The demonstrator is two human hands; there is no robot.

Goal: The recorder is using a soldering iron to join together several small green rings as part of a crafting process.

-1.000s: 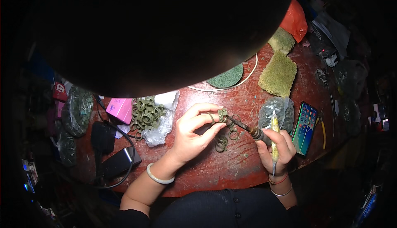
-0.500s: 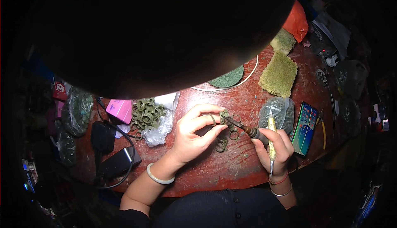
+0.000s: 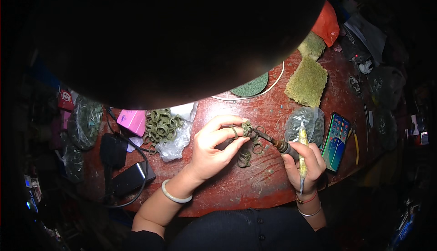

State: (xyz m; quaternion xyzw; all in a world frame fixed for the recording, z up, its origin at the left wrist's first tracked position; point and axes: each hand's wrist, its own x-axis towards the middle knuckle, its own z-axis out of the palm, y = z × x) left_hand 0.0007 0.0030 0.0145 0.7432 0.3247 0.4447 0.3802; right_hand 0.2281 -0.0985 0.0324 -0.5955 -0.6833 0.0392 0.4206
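Left on the desk (image 3: 218, 192): ring pile (image 3: 161, 125) against a plastic bag (image 3: 175, 147), with a box (image 3: 131, 122) to its left. Centre: loose rings (image 3: 244, 162) between left grip (image 3: 211, 148) and right grip (image 3: 309, 164). Right: phone (image 3: 337, 141), near; sponge (image 3: 306, 82), far. Far centre: disc (image 3: 251, 86), within a cable's curve (image 3: 273, 86).

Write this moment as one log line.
left hand: pinching green ring | right hand: dark-handled tool angled toward ring, yellow pen-like tool | ring pile: at left

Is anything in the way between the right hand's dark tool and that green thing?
Nothing visible is: the dark tool in the right hand points at the green piece in the left hand. Whether they touch, I can't tell.
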